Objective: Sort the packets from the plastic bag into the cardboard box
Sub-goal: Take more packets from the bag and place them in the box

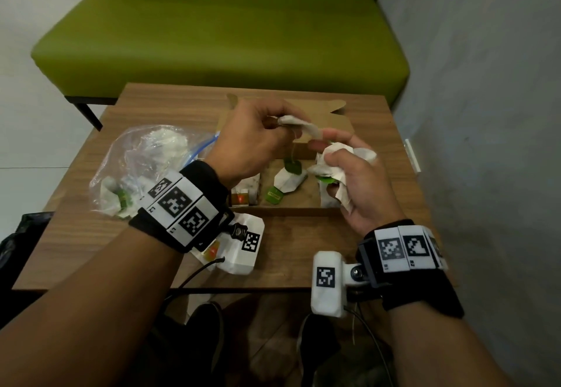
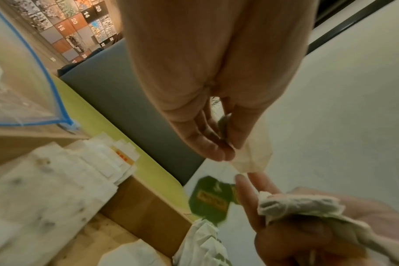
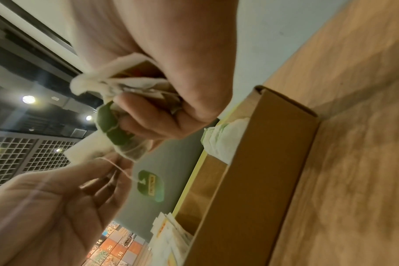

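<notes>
My left hand (image 1: 282, 125) is raised over the open cardboard box (image 1: 288, 212) and pinches a white tea bag (image 1: 296, 122) at its top; its string hangs down to a green tag (image 1: 293, 166). In the left wrist view the tea bag (image 2: 253, 154) shows below my fingertips, with the green tag (image 2: 210, 198) under it. My right hand (image 1: 334, 155), just to the right, grips a crumpled bunch of tea bags (image 1: 340, 162), also seen as the bunch (image 3: 116, 86) in the right wrist view. The clear plastic bag (image 1: 142, 162) lies left of the box with more packets inside.
Inside the box, white packets with orange labels (image 1: 246, 192) stand at the left and a tea bag (image 1: 287, 181) lies in the middle. Another orange-labelled packet (image 1: 211, 250) lies on the wooden table (image 1: 291, 253) near my left wrist. A green bench (image 1: 218, 37) stands behind, a grey wall to the right.
</notes>
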{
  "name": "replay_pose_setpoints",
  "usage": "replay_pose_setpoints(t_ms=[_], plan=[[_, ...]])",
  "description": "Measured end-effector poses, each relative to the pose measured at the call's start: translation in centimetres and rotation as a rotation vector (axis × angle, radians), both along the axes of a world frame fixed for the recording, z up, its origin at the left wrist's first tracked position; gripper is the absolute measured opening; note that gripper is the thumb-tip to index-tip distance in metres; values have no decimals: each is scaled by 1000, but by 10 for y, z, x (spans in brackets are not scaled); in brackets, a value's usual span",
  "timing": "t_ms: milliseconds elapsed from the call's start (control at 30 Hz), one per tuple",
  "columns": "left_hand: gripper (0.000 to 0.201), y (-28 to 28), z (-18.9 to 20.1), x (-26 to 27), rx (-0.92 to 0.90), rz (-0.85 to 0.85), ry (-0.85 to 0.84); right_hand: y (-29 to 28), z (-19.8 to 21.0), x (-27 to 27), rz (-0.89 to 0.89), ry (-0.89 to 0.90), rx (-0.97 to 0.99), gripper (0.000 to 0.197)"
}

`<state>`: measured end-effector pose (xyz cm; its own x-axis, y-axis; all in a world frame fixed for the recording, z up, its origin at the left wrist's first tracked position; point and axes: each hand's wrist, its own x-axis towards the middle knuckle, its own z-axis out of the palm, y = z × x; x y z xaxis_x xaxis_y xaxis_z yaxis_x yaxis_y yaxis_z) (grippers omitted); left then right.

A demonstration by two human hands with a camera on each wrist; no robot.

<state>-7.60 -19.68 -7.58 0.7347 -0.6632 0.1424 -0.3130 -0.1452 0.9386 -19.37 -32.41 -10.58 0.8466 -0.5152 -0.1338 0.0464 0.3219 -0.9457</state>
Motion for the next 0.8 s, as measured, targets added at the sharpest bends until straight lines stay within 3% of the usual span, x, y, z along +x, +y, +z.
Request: replay_pose_setpoints(t_ms=[133, 267, 300, 400, 633, 733, 800], plan=[[28, -2, -2, 1, 15, 36, -212, 0, 8, -2, 42, 42, 232, 18], [28, -3, -6, 1, 12, 24, -384, 1, 6, 0, 157, 89, 285, 59], [27, -3, -8, 1, 10, 3, -412, 3, 6, 2, 166, 86, 291, 56], [27, -2, -14, 0, 51, -62, -469, 6, 3, 6, 117, 96, 328, 18], [35, 0, -10, 5, -23, -58, -271, 10, 10, 6, 209, 111, 365, 24], [39, 3, -9, 3, 57, -87, -350, 11, 8, 9, 121, 113, 318, 18], [50, 7, -6, 3, 83, -137, -220, 9, 5, 10, 47, 83, 226, 18]])
